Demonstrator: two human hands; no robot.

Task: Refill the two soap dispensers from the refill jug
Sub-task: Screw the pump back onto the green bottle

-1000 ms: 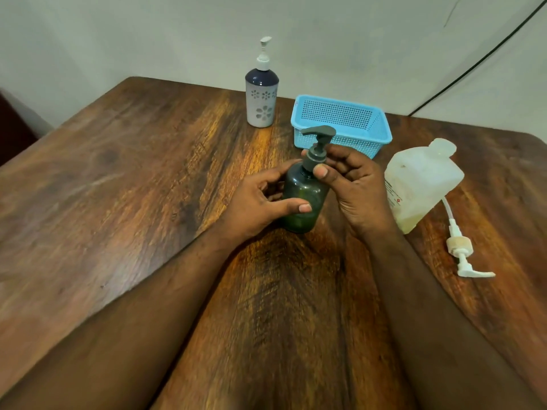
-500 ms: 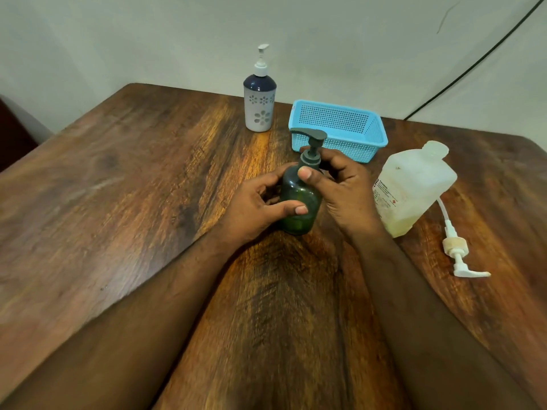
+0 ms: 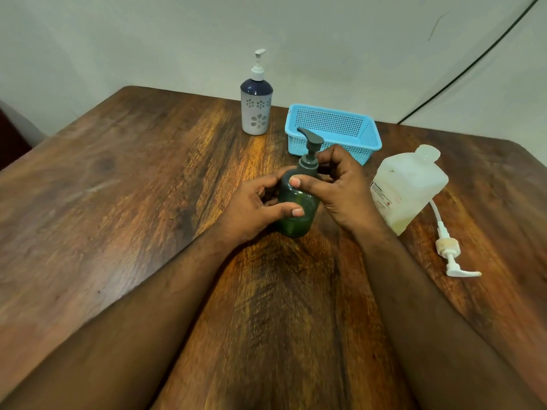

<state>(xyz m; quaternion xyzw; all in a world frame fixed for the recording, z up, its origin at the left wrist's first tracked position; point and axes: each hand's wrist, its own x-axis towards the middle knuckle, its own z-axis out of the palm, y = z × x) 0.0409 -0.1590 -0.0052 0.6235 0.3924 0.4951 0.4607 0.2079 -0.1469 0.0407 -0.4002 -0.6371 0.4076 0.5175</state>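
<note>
Head view: the left hand (image 3: 254,208) was wrapped around the body of the green dispenser (image 3: 297,208), thumb across the front and fingers behind. That grip looked like a brace, keeping the bottle upright on the tabletop (image 3: 148,202) and stopping it from spinning. The right hand (image 3: 340,190) pinched the grey pump collar (image 3: 307,167) at the neck, thumb tip on the near side and fingers curled round the far side. Probably a twisting hold on the cap; I couldn't tell whether it was being loosened or tightened, nor the fill level through the dark plastic.

The refill jug (image 3: 408,187) stood just right of the right-hand grip, near but not touching, with its mouth uncapped. Likely parked there so the pouring hand could reach it quickly. Its white pump (image 3: 450,253) lay flat on the tabletop further right and nearer the person, tube end pointing back toward the jug.

The white flowered dispenser (image 3: 257,110) stood upright well beyond the left-hand grip, pump on, out of the working zone. My guess is it was either queued or finished; nothing visible settled which. The blue basket (image 3: 334,131) sat just beyond both grips, directly behind the green dispenser's nozzle.

Risk: a slippery collar could make the bottle tip.
</note>
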